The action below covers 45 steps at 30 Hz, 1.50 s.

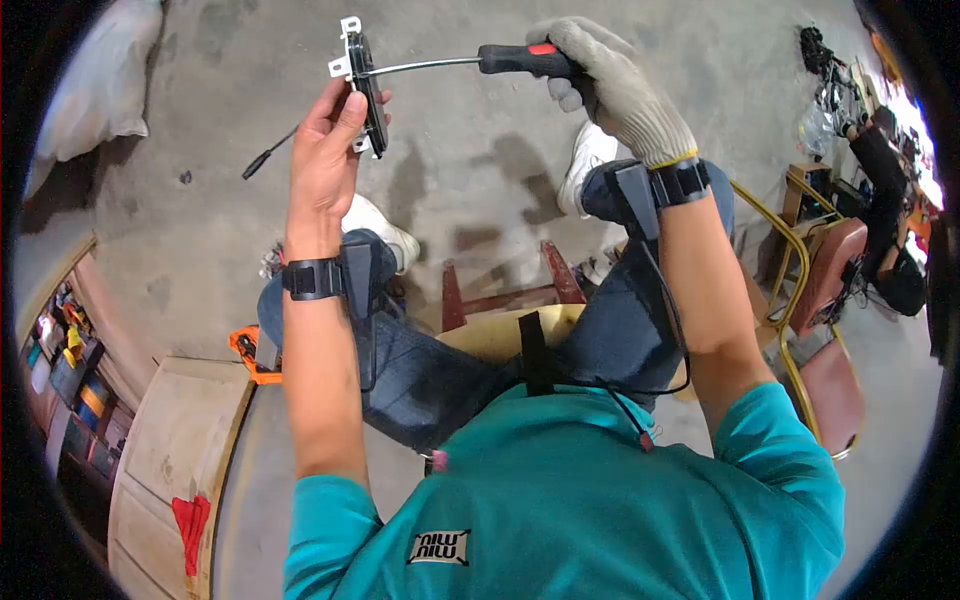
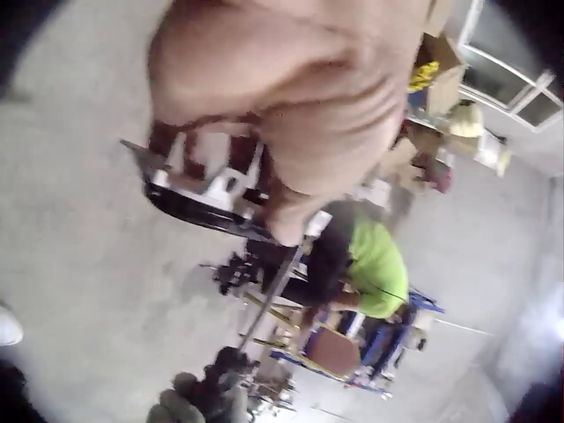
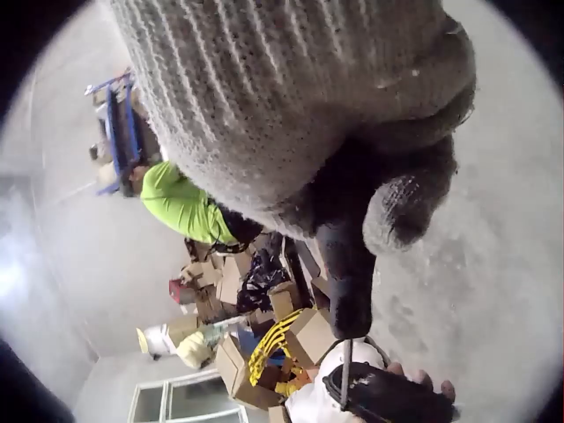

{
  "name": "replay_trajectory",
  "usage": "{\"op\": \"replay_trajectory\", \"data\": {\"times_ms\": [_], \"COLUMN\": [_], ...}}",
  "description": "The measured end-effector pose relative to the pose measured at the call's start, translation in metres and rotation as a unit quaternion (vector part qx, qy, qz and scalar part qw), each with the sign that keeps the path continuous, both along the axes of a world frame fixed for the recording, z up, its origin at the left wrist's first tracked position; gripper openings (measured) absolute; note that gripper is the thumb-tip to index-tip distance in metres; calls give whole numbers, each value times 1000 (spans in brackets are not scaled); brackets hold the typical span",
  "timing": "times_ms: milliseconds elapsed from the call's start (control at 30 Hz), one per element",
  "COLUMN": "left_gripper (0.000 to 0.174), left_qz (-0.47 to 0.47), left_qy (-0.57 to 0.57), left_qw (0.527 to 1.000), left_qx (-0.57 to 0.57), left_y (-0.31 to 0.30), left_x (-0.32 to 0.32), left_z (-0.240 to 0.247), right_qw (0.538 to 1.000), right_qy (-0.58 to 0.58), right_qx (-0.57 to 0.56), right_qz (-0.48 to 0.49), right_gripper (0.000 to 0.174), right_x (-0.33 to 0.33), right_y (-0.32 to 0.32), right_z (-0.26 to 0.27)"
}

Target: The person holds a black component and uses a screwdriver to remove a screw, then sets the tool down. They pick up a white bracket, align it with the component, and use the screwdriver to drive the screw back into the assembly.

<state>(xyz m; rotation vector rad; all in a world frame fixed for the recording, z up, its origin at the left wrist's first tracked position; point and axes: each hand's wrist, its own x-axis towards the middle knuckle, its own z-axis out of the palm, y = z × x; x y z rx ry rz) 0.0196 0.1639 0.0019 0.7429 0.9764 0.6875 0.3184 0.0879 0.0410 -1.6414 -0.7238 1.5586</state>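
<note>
My bare left hand (image 1: 325,150) grips a slim black part (image 1: 374,100) with white mounting tabs (image 1: 350,45), thumb on one side and fingers behind. From behind that hand a short black cable end (image 1: 258,163) sticks out. My right hand (image 1: 612,88), in a knitted grey-white glove, is wrapped round the black-and-red handle of a screwdriver (image 1: 515,60). Its metal shaft points left, and the tip meets the black part near a white tab. The right wrist view shows the screwdriver handle (image 3: 348,273) and, beyond the shaft, the black part (image 3: 392,395).
Concrete floor (image 1: 460,130) lies beneath the hands. A yellow-framed chair (image 1: 835,390) stands at right, a pale panel (image 1: 170,450) with a red cloth (image 1: 190,530) at lower left, and a white sack (image 1: 100,80) at upper left. Another person in a bright green shirt (image 2: 377,264) is in the background.
</note>
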Motion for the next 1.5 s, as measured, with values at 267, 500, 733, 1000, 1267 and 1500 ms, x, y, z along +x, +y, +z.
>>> {"op": "replay_trajectory", "data": {"times_ms": [267, 500, 733, 1000, 1267, 1500], "left_gripper": [52, 59, 50, 41, 43, 44], "left_qz": [-36, 6, 22, 41, 22, 51], "left_qy": [61, 97, 37, 68, 38, 17], "left_qw": [997, 995, 999, 992, 997, 998], "left_qx": [-28, -31, 1, 98, 57, -20], "left_y": [-33, -54, -78, -106, -188, -242], "left_x": [-2, -11, -25, -49, -64, -79], "left_z": [2, 13, 19, 59, 55, 11], "right_qw": [973, 972, 989, 984, 997, 991], "right_qy": [154, 82, 34, 132, 69, 125], "right_qx": [-92, -165, -43, 43, -10, 54], "right_qz": [-147, -144, -135, -110, 23, 10], "right_gripper": [30, 31, 32, 28, 37, 37], "right_x": [-18, -40, -45, -64, -53, -68], "right_y": [-34, -47, -71, -105, -167, -205], "right_z": [-5, -5, 16, 34, 61, 32]}}
